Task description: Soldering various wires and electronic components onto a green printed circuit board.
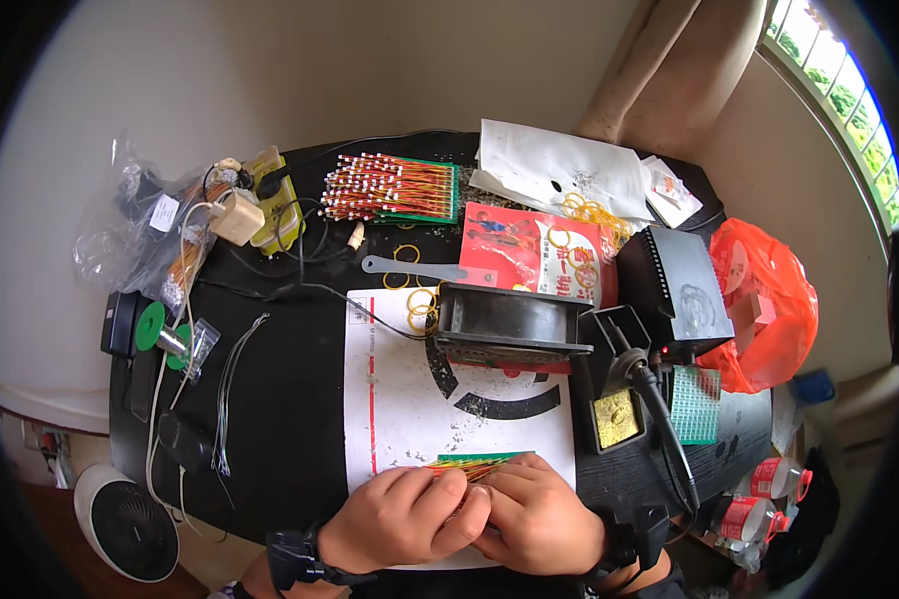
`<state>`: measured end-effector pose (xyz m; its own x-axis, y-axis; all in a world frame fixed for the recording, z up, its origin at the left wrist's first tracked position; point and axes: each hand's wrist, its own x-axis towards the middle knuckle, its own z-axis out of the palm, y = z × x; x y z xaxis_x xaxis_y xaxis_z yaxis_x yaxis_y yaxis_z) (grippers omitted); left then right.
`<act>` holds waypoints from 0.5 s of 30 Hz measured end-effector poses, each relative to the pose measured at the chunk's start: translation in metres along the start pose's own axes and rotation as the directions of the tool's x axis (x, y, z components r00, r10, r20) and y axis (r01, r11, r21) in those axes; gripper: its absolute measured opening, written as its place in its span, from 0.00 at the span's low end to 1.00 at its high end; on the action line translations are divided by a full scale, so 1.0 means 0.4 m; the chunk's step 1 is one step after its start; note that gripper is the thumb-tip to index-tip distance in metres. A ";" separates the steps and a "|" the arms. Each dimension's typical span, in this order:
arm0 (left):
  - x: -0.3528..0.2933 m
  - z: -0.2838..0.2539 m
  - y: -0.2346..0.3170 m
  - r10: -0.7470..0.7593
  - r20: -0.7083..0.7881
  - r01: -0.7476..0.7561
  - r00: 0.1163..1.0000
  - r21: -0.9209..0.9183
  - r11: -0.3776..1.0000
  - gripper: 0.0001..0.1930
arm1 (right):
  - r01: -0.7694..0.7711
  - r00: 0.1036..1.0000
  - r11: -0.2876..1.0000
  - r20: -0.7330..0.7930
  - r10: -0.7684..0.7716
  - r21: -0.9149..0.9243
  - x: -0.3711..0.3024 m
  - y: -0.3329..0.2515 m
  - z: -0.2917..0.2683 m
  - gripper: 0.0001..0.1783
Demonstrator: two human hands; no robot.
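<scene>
At the near edge of the white sheet [410, 399], my left hand [400, 514] and my right hand [544, 521] meet with fingers curled and thumbs close together. Both are closed around a bundle of red and yellow wires [466, 467]. Just behind the wires shows the edge of a green circuit board [514, 456]; my hands cover most of it. The fingertips and the exact grip are hidden.
A black fan [514, 317] stands beyond my hands. To its right are a soldering iron [659, 409] in its holder, a yellow sponge [615, 417] and a black box [674, 295]. Wired boards [395, 188] lie at the back; solder spool [152, 325] and loose wires [232, 399] are left.
</scene>
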<state>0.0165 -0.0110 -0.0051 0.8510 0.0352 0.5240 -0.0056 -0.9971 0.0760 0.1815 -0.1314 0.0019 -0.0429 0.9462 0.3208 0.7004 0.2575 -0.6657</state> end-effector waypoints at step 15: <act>-0.004 -0.033 -0.023 -0.089 0.028 0.092 0.996 -0.120 0.988 0.06 | 0.001 0.999 0.998 0.036 -0.003 0.062 0.004 -0.004 -0.043 0.17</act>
<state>0.0081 -0.0012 0.0045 0.8627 0.1224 0.4907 0.0098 -0.9742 0.2256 0.1925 -0.1337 0.0149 -0.0708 0.9520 0.2979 0.6548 0.2697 -0.7061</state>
